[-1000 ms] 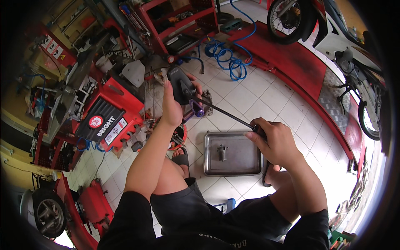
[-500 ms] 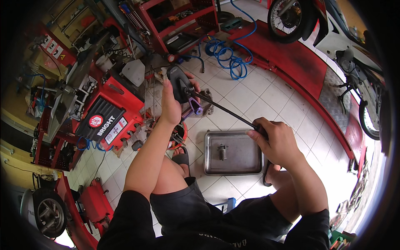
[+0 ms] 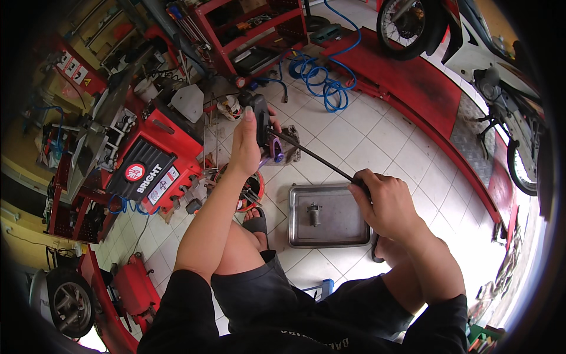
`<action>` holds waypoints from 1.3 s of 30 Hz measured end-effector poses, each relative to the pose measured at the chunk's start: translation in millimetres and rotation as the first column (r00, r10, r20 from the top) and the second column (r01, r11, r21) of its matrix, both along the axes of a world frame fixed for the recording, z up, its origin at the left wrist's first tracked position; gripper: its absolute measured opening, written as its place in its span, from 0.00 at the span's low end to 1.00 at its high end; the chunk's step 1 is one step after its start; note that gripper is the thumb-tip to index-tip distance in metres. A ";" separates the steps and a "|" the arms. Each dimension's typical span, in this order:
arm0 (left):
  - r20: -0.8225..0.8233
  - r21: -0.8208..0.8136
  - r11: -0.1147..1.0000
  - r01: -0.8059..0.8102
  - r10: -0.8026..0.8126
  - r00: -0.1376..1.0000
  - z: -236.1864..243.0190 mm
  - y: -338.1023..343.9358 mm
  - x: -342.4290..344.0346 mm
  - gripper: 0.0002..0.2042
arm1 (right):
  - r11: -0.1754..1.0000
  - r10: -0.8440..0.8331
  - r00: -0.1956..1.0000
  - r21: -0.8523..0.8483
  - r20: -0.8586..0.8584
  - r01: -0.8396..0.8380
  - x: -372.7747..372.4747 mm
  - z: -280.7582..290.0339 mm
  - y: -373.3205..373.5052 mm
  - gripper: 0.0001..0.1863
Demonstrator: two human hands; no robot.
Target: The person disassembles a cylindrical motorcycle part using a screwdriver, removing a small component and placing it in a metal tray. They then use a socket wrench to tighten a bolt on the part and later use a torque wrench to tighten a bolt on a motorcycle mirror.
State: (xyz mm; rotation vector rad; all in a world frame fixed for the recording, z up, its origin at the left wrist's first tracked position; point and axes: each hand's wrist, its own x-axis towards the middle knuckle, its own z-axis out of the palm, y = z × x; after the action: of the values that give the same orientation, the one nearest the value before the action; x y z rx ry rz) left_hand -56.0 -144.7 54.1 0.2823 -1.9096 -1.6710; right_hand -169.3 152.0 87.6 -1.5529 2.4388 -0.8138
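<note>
My left hand (image 3: 243, 147) is closed round what looks like a black motorcycle mirror (image 3: 263, 123), thumb along its near side and fingers behind it. A purple metal arm (image 3: 276, 151) hangs from its lower side. In my right hand (image 3: 389, 203) is the handle end of a long tool, apparently a screwdriver, whose thin black shaft (image 3: 315, 156) slopes up to the left. Its tip meets the mirror near the purple arm; the exact contact is hidden. Below my hands a metal tray (image 3: 330, 242) lies on the floor, with a small cylindrical metal part (image 3: 315, 216) standing in it.
On the left stands a red machine (image 3: 159, 156) with a black ribbed panel. Tools fill a round orange-rimmed container (image 3: 259, 194) beyond my left foot. Blue hose (image 3: 330, 88) coils across the tiles. A red lift platform (image 3: 407, 88) carrying a motorcycle (image 3: 501, 76) runs along the right.
The mirror has turned more edge-on and shifted slightly right with my left hand. My right hand has moved a little left, its grip kept on the tool.
</note>
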 end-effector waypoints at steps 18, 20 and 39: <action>0.131 -0.159 0.981 -0.112 0.134 0.982 -1.0 8.6 -1.8 0.32 | 0.985 -0.158 0.822 -0.147 -0.548 0.091 12.3 -18.2 5.3 0.16; 0.178 -0.145 0.984 -0.102 0.128 0.976 0.0 8.6 0.5 0.32 | 0.986 -0.144 0.894 -0.143 -0.424 0.090 12.3 -11.5 5.1 0.13; 0.322 0.224 0.853 0.471 -0.521 0.791 2.5 43.5 -4.5 0.37 | 0.948 0.198 -0.645 -0.311 0.739 -0.066 63.3 -40.4 0.2 0.21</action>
State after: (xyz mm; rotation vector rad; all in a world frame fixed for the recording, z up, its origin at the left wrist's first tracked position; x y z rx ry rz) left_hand -60.5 -101.1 56.6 0.1591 -2.3006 -2.2301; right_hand -106.0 152.3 47.2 -0.2266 0.4063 -1.2840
